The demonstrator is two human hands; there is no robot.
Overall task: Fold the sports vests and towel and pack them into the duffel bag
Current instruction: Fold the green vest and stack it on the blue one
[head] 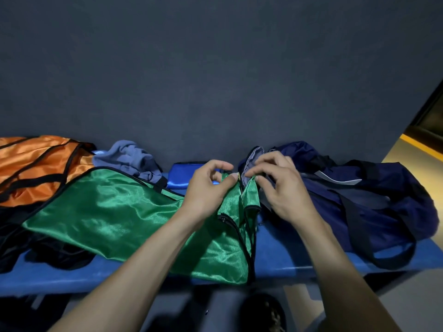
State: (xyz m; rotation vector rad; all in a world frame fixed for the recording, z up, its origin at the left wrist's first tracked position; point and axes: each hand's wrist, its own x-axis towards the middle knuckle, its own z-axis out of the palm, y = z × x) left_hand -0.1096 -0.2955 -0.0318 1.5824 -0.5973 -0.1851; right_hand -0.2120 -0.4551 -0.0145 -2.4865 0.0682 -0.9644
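Green satin makes up the vest [115,212] spread across the middle of the blue bench [282,250], its black-trimmed body running from the left part toward the front edge and its shoulder straps bunched toward the back edge. Both hands meet at those straps. The left hand [206,188] pinches the top of one strap between thumb and curled fingers; the right hand [280,188] pinches the neighbouring strap end with its fingertips, the other fingers loosely bent above it. Both forearms reach in from the near side, bare, angled toward each other.

Just left of the green vest, an orange vest [36,166] with black trim lies at the left end of the bench, partly under the green one's edge. Behind them, against the back edge, a grey-blue towel [131,159] sits crumpled in a heap. A bright blue vest [184,176], folded flat, lies at the back edge just behind the left hand. Dark cloth [36,245] lies in shadow at the front left corner; what it is cannot be told.

At the right end rests the navy duffel bag [364,202], slumped, its mouth toward the hands, a black strap [388,257] looping over the front edge.

Behind the bench stands a dark grey wall [215,68]. At the far right, a tan floor [412,159] with a yellow stripe shows.
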